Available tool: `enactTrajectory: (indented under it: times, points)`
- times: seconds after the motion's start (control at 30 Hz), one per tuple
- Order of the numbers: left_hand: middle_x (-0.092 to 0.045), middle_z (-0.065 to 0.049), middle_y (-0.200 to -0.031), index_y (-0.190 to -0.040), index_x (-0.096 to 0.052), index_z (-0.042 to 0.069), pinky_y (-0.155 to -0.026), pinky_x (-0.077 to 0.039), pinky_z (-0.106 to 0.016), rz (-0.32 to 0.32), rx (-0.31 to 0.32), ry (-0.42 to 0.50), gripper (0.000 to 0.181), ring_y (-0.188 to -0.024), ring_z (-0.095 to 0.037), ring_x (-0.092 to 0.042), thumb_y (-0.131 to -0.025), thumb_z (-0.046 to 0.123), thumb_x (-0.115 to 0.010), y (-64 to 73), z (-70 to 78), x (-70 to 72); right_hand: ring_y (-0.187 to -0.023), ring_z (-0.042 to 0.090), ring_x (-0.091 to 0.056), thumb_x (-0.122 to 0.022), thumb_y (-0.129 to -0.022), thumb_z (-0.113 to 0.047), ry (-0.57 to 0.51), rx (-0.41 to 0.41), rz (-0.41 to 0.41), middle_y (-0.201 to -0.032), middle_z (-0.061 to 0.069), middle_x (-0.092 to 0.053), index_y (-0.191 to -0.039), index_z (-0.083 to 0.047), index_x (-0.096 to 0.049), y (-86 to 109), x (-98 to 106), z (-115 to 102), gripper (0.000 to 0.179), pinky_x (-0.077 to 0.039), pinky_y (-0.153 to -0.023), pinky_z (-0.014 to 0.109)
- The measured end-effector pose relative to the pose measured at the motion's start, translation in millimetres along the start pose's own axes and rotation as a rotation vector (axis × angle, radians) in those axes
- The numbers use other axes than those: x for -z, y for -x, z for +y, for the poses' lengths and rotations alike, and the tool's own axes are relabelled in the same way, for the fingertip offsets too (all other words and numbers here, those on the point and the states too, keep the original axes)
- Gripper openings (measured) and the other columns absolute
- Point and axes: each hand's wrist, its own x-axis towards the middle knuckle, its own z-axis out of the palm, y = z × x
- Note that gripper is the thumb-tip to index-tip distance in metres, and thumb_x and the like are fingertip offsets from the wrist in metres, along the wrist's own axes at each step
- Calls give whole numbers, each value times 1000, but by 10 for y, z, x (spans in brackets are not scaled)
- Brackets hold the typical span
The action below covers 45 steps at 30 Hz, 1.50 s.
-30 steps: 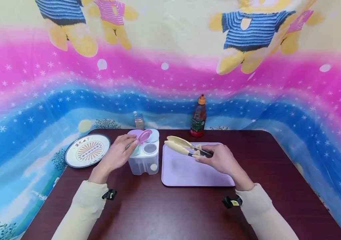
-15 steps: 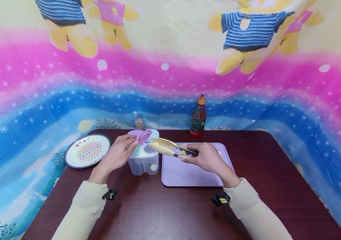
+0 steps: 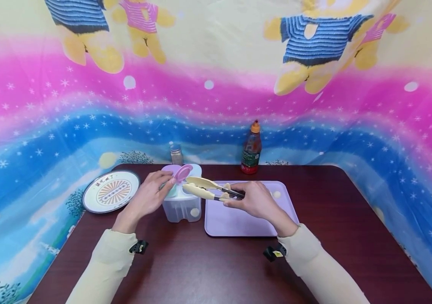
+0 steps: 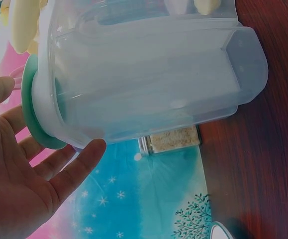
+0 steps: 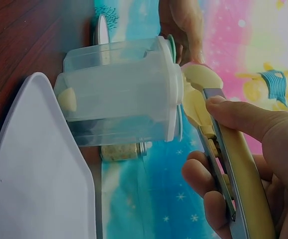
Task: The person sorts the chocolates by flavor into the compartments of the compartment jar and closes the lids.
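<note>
My left hand (image 3: pixel 147 194) holds a raised pink lid (image 3: pixel 183 172) at the top of a clear container (image 3: pixel 181 209). In the left wrist view its thumb touches the pink lid (image 4: pixel 17 78), while other fingers lie behind a green lid (image 4: pixel 34 107). The right hand (image 3: pixel 255 200) grips cream-headed tongs (image 3: pixel 204 188) by their metal handles. Their tips are over the container's uncovered round opening, which they mostly hide. A pale piece (image 5: pixel 68 99) shows low inside the container in the right wrist view. Whether the tongs hold anything, I cannot tell.
Right of the container lies a lilac tray (image 3: pixel 223 223), with a small pale spot (image 3: pixel 276 194) near its back right. A patterned plate (image 3: pixel 111 192) is at the left. Behind stand a small jar (image 3: pixel 176 156) and an orange-capped sauce bottle (image 3: pixel 251 152).
The right hand has moved left with the tongs, bringing their tips from above the tray to the container's opening. The left hand and pink lid have stayed in place.
</note>
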Motion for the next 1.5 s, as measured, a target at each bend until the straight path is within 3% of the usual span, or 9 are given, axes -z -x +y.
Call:
enactTrajectory:
  times: [0.3, 0.53, 0.93, 1.27, 1.5]
  points:
    - [-57, -19, -141, -130, -64, -3, -116, -33, -55, 8, -7, 1, 48, -137, -38, -42, -107, 34, -44, 1, 5, -4, -73, 14, -53, -83, -76, -49, -13, -11, -3, -90, -5, -73, -126, -24, -72, 2, -1, -2, 57, -40, -61, 29]
    - [-57, -19, -140, -130, -64, -3, -116, -34, -54, 13, -11, 0, 48, -137, -38, -42, -106, 34, -44, -1, 5, -4, -77, 15, -53, -82, -77, -51, -6, -51, 18, -91, -3, -72, -129, -24, -70, 34, 47, 119, 60, -42, -61, 29]
    - [-57, -18, -142, -132, -63, -2, -116, -33, -55, 8, -4, -3, 49, -139, -38, -41, -106, 35, -44, -9, 6, -3, -85, 20, -56, -80, -78, -54, 5, -172, 61, -110, 8, -73, -132, -22, -68, 138, 210, 575, 64, -42, -62, 29]
    - [-56, -19, -142, -132, -62, -3, -116, -33, -55, 5, 0, -7, 48, -139, -38, -41, -107, 34, -44, 1, 9, 1, -81, 23, -58, -80, -77, -55, 110, -214, 126, -106, 13, -74, -131, -20, -68, 244, 287, 962, 66, -40, -60, 30]
    - [-57, -18, -141, -131, -63, -3, -116, -34, -55, 9, -8, -12, 47, -138, -38, -42, -107, 33, -44, 0, 7, -3, -87, 30, -60, -81, -77, -54, 162, -257, 136, -116, 21, -70, -133, -13, -66, 307, 314, 1187, 71, -44, -62, 36]
